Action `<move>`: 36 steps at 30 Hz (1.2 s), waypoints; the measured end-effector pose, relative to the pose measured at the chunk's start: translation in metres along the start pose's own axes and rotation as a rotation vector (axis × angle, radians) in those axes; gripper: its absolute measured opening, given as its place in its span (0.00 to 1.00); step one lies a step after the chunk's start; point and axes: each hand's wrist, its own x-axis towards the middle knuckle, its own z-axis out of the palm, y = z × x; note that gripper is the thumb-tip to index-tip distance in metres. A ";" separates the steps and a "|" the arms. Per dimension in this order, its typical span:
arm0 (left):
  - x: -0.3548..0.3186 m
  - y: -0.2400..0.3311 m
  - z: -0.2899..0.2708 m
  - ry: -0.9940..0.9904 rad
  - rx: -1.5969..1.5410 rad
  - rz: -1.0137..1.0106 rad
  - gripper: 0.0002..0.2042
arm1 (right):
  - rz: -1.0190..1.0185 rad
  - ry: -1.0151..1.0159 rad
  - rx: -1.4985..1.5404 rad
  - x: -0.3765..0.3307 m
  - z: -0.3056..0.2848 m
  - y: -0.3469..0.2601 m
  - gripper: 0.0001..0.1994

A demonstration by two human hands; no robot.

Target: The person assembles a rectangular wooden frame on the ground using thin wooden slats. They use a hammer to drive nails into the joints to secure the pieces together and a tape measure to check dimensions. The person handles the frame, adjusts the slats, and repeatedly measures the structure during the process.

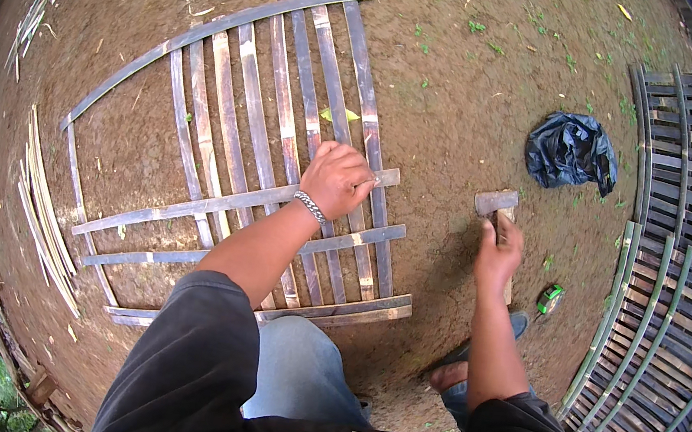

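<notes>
A lattice panel of flat bamboo slats (pixel 248 98) lies on the ground, with long upright strips crossed by several crosspieces. My left hand (pixel 337 182), wearing a chain bracelet, rests on the upper of the middle crosspieces (pixel 225 204), near its right end. Its thumb and fingers pinch a small thin piece that looks like a nail (pixel 377 182). To the right of the panel, my right hand (pixel 498 252) is closed round a hammer's wooden handle. The blocky metal hammer head (pixel 496 203) shows above the fist, held apart from the panel.
A crumpled black plastic bag (pixel 573 152) lies at the right. Below it sits a small green-and-black object (pixel 550 299), perhaps a tape measure. Finished-looking slatted panels (pixel 664 258) line the right edge. Loose thin bamboo strips (pixel 45 211) lie at the left. My foot (pixel 449 374) is near the hammer.
</notes>
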 end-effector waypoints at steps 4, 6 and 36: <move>-0.002 -0.001 0.001 0.000 0.018 -0.005 0.04 | 0.063 -0.128 -0.474 -0.020 -0.048 0.033 0.28; -0.002 -0.002 0.002 -0.026 0.027 -0.016 0.03 | 0.122 -0.249 -0.514 -0.026 -0.055 0.047 0.31; 0.000 -0.005 -0.002 -0.065 -0.023 -0.024 0.03 | -0.094 -0.636 0.008 -0.105 -0.001 -0.109 0.23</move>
